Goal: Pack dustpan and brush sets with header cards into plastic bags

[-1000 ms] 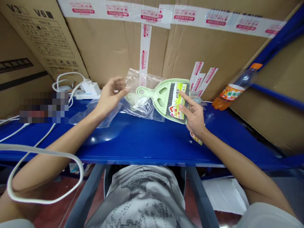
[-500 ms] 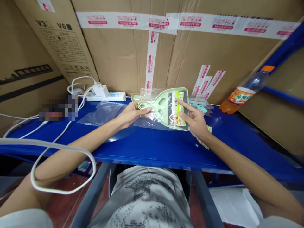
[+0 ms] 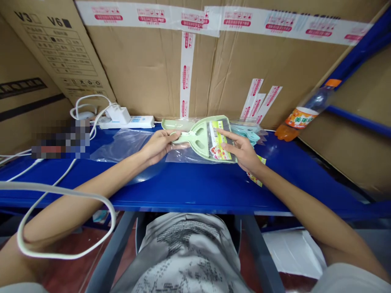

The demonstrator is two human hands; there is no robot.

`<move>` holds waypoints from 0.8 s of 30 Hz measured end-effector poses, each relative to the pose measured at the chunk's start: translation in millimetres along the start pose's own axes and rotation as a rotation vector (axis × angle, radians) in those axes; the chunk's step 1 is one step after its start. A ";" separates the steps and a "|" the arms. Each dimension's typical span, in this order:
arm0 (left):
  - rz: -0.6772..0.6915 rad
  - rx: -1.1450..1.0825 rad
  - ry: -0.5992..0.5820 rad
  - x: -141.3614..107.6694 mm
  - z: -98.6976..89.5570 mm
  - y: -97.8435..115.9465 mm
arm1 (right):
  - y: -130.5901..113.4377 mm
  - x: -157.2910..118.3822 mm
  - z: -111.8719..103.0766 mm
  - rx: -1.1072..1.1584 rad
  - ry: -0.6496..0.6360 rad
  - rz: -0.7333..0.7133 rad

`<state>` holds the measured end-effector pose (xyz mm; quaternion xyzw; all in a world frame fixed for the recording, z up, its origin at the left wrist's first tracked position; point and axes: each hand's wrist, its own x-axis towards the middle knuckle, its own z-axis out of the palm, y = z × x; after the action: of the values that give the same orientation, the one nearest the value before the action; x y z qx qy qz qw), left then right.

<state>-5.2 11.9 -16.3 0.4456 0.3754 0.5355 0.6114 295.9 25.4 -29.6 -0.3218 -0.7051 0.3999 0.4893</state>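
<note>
Both arms [image 3: 113,175] reach forward, hands [image 3: 157,147] gripping.

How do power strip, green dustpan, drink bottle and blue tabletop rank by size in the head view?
1. Blue tabletop
2. Green dustpan and drink bottle: too alike to rank
3. Power strip

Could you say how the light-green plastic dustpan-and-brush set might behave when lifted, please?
The light-green dustpan-and-brush set is probably stiff, showing no sag between the left hand and right hand. It is likely light, judging by its thin rim. Its smooth-looking plastic might slip slightly.
</note>
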 end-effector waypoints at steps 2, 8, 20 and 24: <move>0.007 -0.018 0.008 1.0 -1.0 -2.2 | 0.6 0.5 -0.5 -0.017 0.001 0.022; 0.030 -0.059 0.019 1.4 -2.6 -4.4 | -6.6 0.1 4.8 0.057 0.022 0.067; 0.050 -0.002 0.055 -1.6 0.0 -0.7 | -16.5 12.1 -13.5 0.302 0.063 0.313; 0.060 0.018 0.051 -1.7 -1.8 -0.1 | -20.7 12.0 -14.6 0.333 0.000 0.337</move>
<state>-7.1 10.5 -17.0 0.4487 0.3820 0.5612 0.5812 304.6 29.4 -3.3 -0.3498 -0.5657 0.5869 0.4617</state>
